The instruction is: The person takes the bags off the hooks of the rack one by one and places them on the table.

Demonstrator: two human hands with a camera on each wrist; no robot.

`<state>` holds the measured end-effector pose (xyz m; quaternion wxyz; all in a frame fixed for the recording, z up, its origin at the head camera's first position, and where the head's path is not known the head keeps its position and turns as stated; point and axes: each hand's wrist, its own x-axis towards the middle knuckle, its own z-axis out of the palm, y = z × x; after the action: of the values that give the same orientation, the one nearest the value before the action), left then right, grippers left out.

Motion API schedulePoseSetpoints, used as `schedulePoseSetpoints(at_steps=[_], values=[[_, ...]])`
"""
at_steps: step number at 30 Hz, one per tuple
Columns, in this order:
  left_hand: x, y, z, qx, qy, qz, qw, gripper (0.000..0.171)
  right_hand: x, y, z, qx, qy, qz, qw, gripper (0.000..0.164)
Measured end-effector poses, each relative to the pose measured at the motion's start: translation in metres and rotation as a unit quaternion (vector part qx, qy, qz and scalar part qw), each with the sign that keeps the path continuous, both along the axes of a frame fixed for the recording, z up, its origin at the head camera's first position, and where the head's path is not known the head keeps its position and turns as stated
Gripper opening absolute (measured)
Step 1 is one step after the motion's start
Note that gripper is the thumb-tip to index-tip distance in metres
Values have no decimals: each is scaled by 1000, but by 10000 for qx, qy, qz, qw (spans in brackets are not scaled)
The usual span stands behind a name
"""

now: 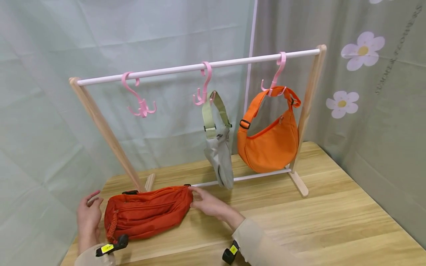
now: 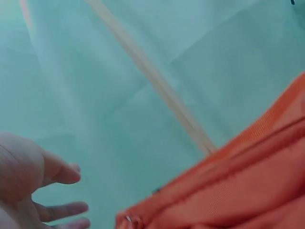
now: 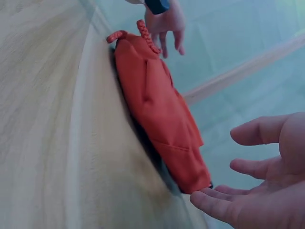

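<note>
A red zippered bag (image 1: 149, 212) with a braided pull lies on the table at the front left. Beside its left end is my left hand (image 1: 89, 216), fingers loosely bent and apart from the cloth; the left wrist view shows a gap between that hand (image 2: 28, 186) and the bag (image 2: 238, 186). My right hand (image 1: 209, 202) is at the bag's right end. In the right wrist view, thumb and fingers of this hand (image 3: 267, 186) are spread, and one fingertip meets the bag's near corner (image 3: 193, 179) without gripping it.
Behind the bag stands a wooden rack with a white top rod (image 1: 166, 71). A pink hook (image 1: 141, 105) hangs bare at left. The middle hook (image 1: 207, 79) carries a grey-green bag (image 1: 219, 159), and the right hook (image 1: 279, 70) an orange bag (image 1: 273, 147). Curtains surround the table (image 1: 332, 221).
</note>
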<state>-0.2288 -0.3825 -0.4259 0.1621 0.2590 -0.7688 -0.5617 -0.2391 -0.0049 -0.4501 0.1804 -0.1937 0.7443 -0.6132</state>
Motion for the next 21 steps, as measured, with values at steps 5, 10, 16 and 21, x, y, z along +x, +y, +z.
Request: schedulePoseSetpoints(at_steps=[5, 10, 16, 21], values=[[4, 10, 21, 470, 861, 521, 9938, 26, 4, 3, 13, 363, 504, 174, 9979, 63], [8, 24, 42, 1089, 1633, 526, 9791, 25, 8, 9, 29, 563, 1041, 477, 9918, 59], [14, 40, 64, 1843, 2339, 209, 9544, 23, 16, 17, 54, 646, 1851, 654, 9784, 49], [18, 58, 82, 2146, 2702, -201, 9384, 24, 24, 25, 77, -148, 2164, 915, 9719, 41]])
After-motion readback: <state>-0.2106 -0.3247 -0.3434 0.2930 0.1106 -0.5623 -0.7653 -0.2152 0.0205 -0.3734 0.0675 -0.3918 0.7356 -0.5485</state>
